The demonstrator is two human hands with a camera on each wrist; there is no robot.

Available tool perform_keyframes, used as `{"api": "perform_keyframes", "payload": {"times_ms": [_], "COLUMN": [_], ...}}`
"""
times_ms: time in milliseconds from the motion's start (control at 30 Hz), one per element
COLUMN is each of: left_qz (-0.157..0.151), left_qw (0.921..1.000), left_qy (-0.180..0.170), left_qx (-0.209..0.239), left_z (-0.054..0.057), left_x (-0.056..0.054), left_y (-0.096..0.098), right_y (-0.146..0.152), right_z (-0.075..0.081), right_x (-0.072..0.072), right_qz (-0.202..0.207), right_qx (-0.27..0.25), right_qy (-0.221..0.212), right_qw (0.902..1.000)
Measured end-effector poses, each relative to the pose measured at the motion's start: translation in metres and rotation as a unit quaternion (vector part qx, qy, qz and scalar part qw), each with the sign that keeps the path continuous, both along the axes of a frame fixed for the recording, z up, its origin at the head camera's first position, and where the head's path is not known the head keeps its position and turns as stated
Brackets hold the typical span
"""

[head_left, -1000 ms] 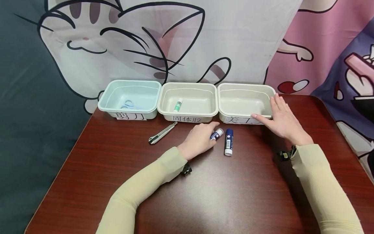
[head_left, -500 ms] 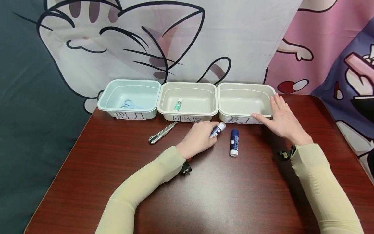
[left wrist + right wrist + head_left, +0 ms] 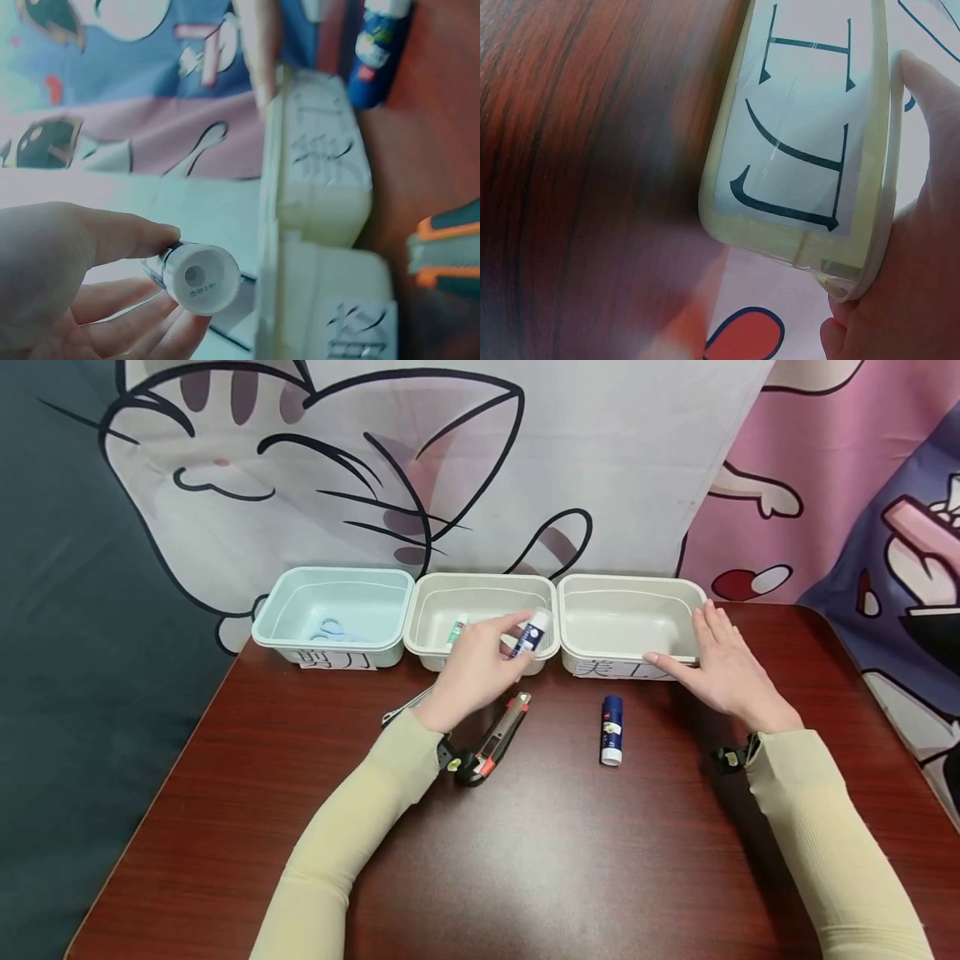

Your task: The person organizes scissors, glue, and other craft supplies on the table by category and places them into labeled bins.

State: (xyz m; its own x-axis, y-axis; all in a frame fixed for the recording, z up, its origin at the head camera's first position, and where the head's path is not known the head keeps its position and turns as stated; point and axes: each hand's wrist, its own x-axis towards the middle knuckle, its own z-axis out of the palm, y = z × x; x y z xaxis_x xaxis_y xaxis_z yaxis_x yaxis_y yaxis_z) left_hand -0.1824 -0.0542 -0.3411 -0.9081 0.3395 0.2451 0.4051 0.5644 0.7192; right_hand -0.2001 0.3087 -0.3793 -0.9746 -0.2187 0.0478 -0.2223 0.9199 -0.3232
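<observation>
My left hand (image 3: pixel 478 670) pinches a blue-and-white glue stick (image 3: pixel 531 635) between thumb and fingers, above the front right part of the middle bin (image 3: pixel 491 589). In the left wrist view the round white end of this glue stick (image 3: pixel 201 279) faces the camera. A green-and-white glue stick (image 3: pixel 457 627) lies inside that bin. My right hand (image 3: pixel 726 672) rests on the right corner of the right bin (image 3: pixel 630 610), fingers extended and thumb at the front rim. Its label (image 3: pixel 799 120) shows in the right wrist view.
A red-and-black utility knife (image 3: pixel 495 742) lies beside the left wrist. Another utility knife (image 3: pixel 401 708) is partly hidden behind the left hand. A second blue glue stick (image 3: pixel 611 731) lies before the right bin. The light-blue bin (image 3: pixel 341 578) holds blue-handled scissors (image 3: pixel 330 628).
My left hand has lifted the glue stick from the table and moved it up and back over the middle bin, uncovering the red-and-black knife. The other blue glue stick has rolled right.
</observation>
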Motion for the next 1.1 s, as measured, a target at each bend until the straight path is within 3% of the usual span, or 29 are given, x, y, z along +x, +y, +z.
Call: {"api": "perform_keyframes", "payload": {"times_ms": [167,467,867,1100], "left_qz": [0.03,0.077,0.109,0.123], "left_qw": [0.9989,0.9961,0.9919,0.9884], "left_qy": [-0.01,-0.018,-0.044,-0.067], "left_qx": [0.036,0.04,0.049,0.058], "left_z": [0.012,0.027,0.024,0.014], "left_x": [-0.011,-0.029,-0.054,-0.065], "left_y": [-0.014,-0.029,-0.036,-0.036], "right_y": [0.0,0.0,0.0,0.0], "right_z": [0.0,0.0,-0.001,0.0], "right_x": [0.002,0.003,0.002,0.003], "right_qz": [0.0,-0.001,0.001,0.0], "right_qx": [-0.003,-0.003,-0.003,-0.001], "right_qy": [0.001,-0.007,-0.001,-0.005], "right_qw": [1.0,1.0,1.0,1.0]}}
